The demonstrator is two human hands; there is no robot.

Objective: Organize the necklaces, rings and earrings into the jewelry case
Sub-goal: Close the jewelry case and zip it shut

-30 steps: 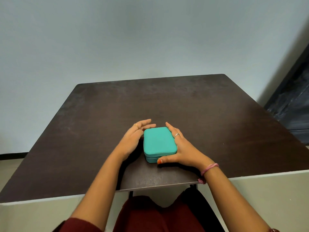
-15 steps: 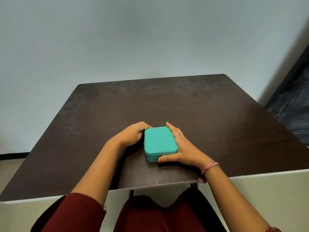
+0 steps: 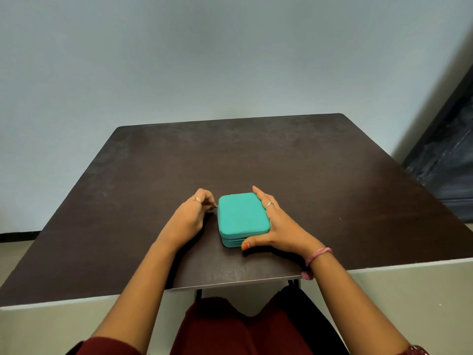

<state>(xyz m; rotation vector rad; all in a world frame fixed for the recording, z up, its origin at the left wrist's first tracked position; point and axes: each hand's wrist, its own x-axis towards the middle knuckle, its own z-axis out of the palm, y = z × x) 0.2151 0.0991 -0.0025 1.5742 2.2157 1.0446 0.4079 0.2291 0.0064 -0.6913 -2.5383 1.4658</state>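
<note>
Right hand [image 3: 277, 226] against jewelry case [image 3: 242, 217]

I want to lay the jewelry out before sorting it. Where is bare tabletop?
Bare table runs beyond the closed case to the far edge, and wide on both sides. Crowded only around the case, where the left hand and right hand flank it.

A square, dark brown wooden table [image 3: 320, 175] fills the middle of the frame, its pale front edge running across the lower part. Behind it rises a plain, pale blue-grey wall [image 3: 204, 60]. At the right edge stands a dark, near-black panel [image 3: 450, 160]. Cream flooring [image 3: 409, 298] shows below.
</note>
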